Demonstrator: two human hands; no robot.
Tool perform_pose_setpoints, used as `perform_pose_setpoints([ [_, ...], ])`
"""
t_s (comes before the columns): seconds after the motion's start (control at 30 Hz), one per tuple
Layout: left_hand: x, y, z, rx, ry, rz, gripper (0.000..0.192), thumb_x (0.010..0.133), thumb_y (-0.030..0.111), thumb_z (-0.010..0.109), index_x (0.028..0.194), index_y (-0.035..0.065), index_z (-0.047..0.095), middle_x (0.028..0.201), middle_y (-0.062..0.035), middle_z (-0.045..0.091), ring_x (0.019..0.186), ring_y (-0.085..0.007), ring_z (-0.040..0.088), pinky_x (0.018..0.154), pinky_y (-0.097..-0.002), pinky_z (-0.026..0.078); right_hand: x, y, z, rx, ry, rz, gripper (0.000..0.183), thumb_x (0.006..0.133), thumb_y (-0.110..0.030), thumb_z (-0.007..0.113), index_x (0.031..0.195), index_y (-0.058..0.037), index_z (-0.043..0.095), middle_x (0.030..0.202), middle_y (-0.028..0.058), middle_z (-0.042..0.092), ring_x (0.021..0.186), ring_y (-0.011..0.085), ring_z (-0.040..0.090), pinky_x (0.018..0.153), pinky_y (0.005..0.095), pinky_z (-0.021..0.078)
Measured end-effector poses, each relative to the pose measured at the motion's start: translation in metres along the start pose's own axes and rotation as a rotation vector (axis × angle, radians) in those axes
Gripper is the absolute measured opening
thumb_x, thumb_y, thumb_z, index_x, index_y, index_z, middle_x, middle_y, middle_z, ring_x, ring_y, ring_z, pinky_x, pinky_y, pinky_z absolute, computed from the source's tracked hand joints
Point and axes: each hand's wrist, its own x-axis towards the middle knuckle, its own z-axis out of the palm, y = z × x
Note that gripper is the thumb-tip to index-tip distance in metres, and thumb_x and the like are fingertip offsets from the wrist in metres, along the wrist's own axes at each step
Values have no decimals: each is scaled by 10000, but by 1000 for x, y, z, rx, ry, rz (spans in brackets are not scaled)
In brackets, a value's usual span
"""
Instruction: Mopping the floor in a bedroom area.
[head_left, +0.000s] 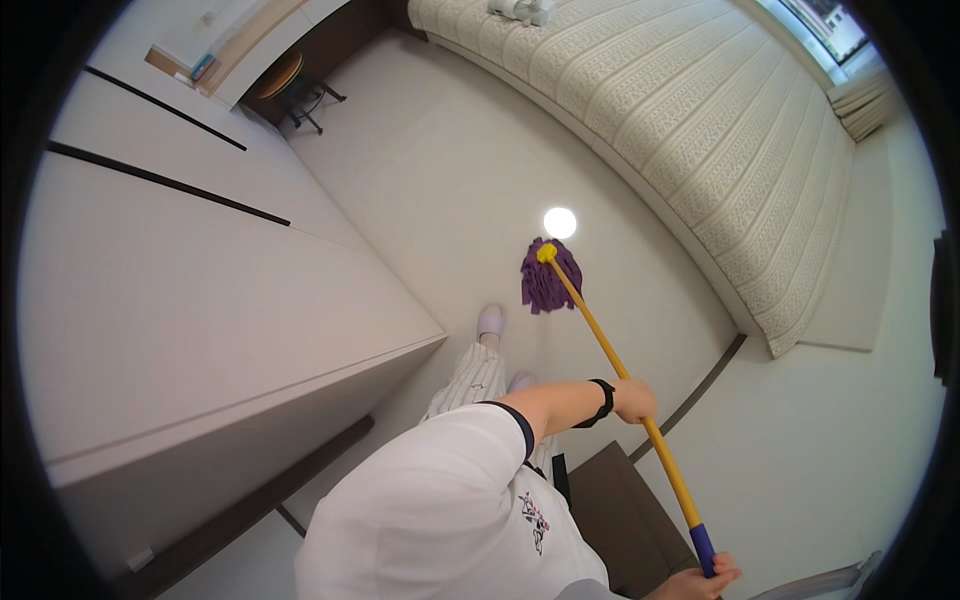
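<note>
A mop with a purple strip head (551, 289), a yellow socket and a yellow pole (600, 334) lies slantwise across the view, its head on the pale floor. My left hand (634, 401), with a black band on the wrist, is closed around the middle of the pole. At the lower right edge, my right hand (694, 583) holds the blue grip (702, 549) at the pole's upper end; part of this hand is cut off by the frame.
A bed with a patterned cover (675, 127) stands along the right. White cabinets (225, 300) with dark handle strips line the left. A round stool (281, 75) is under the desk at the back. My slippered foot (491, 321) is near the cabinet corner. A brown cabinet (626, 517) stands lower right.
</note>
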Motion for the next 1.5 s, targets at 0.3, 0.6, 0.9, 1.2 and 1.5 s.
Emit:
perform_pose_setpoints([
  [0.3, -66, -191, -94, 159, 570, -418, 32, 689, 96, 612, 671, 80, 634, 704, -123, 616, 760, -332, 601, 677, -418, 494, -18, -9, 205, 103, -848, -13, 316, 942, -167, 356, 879, 58, 569, 1092, 234, 591, 1065, 305, 547, 962, 397, 382],
  [0.6, -213, -293, -170, 26, 963, -900, 81, 768, 105, 611, 736, 34, 591, 824, -117, 579, 875, -315, 547, 757, -398, 471, -71, -80, 399, 156, -1316, -211, 245, 885, -44, 398, 896, 58, 620, 1056, 209, 625, 1024, 257, 588, 933, 351, 413],
  [0.9, -250, -237, -130, -74, 1310, -1011, 171, 810, 105, 584, 700, 1, 504, 850, -153, 537, 874, -342, 492, 746, -422, 432, -96, -100, 400, 630, -1343, -169, 297, 817, -32, 385, 525, 7, 411, 727, 170, 605, 787, 299, 606, 887, 479, 428],
  [1.2, -166, -108, -120, -160, 1152, -696, 106, 736, 104, 628, 703, 50, 543, 748, -115, 557, 824, -319, 512, 705, -409, 450, 9, -178, 307, 759, -1508, -275, 295, 729, -128, 433, 455, -55, 352, 519, 132, 476, 484, 213, 484, 606, 372, 444],
  [1.5, -87, -21, -100, -500, 631, -347, 67, 688, 118, 634, 740, 83, 610, 745, -99, 627, 762, -304, 590, 666, -410, 467, 77, -233, 235, 502, -1818, -310, 332, 785, -115, 442, 458, -126, 391, 446, 29, 472, 395, 146, 452, 526, 268, 415],
])
